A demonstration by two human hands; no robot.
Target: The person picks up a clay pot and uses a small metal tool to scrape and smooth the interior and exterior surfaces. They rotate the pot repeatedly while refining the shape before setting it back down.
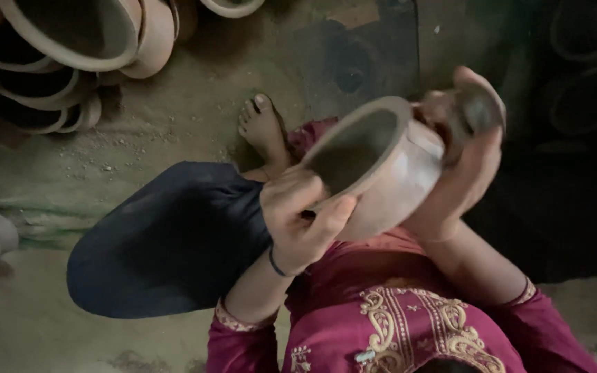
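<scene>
The head view looks down on a seated person working a round clay pot (381, 173) held up over the lap, tilted so its wide mouth faces left and toward the camera. The left hand (302, 217) grasps the pot at its rim, thumb over the lip and fingers curled beneath. The right hand (464, 159) is clenched around a small rounded tool (481, 110), possibly a smooth stone or pad, though blur makes it hard to tell, pressed against the pot's outer shoulder. The step in hand looks like smoothing or shaping the outer wall. Going on with it would call for turning the pot in the left hand to bring a fresh patch under the tool. A stack of clay pots (70, 55) lies on the dirt floor (195, 103) well apart at upper left, beyond a bare foot (264, 128).
</scene>
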